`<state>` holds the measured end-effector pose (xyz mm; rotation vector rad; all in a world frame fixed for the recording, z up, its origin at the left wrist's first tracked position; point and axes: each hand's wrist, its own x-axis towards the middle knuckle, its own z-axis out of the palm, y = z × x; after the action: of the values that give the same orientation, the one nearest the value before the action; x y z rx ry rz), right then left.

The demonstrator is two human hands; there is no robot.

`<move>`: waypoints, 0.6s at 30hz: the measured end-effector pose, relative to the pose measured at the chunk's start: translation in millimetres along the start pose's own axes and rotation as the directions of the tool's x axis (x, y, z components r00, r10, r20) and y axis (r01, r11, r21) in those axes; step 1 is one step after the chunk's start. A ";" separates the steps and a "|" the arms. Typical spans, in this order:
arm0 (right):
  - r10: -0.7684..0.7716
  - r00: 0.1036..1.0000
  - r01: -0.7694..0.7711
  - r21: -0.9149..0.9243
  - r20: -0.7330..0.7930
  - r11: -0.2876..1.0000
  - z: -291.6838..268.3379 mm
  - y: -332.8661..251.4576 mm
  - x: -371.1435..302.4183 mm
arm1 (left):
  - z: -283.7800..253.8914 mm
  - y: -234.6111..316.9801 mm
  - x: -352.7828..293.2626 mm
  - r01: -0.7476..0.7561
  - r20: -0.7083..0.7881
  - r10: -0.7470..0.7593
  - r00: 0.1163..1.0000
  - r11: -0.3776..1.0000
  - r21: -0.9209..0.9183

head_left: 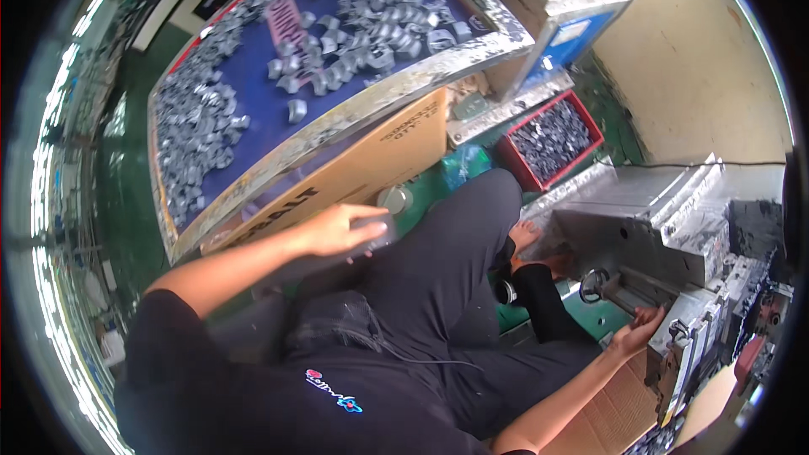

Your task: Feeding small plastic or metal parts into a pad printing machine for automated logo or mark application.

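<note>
My left hand (333, 232) is wrapped round the rounded end of a dark grey bar (377, 226), which looks like an armrest and runs back under my forearm. Its fingertips show on the near side of the bar. On the right, my right hand (634, 339) is at the near edge of a metal machine (687, 316), palm partly up and fingers loosely bent. I see nothing in that hand; whether its fingertips touch the machine is unclear. A round ring-shaped handwheel (594, 285) is just beyond it.
A blue-topped table (253, 105) holds many grey curved metal pieces (379, 25). A printed cardboard sheet (362, 168) leans below its edge. A red bin (552, 139) of small dark parts stands on the green floor. Brown cardboard (611, 404) lies below my right forearm.
</note>
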<state>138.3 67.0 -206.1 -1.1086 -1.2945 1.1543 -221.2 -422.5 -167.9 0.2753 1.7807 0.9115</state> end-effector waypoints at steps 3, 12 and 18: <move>0.105 0.994 -0.107 0.047 0.032 0.993 8.8 -7.2 0.6 | 27.4 -2.2 12.6 -0.086 -0.031 0.097 0.995 0.967 0.241; 0.098 0.973 -0.121 -0.103 -0.208 0.987 10.8 -19.5 3.4 | 17.4 -7.0 23.1 -0.025 -0.050 0.031 0.998 0.992 0.123; 0.098 0.973 -0.125 -0.116 -0.210 0.985 12.6 -18.7 7.7 | 6.9 -11.8 23.6 -0.032 -0.066 0.038 0.997 0.995 0.091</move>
<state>125.4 71.9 -186.8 -1.3729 -1.1714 1.0196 -222.0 -413.8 -193.8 0.3382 1.8877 0.8756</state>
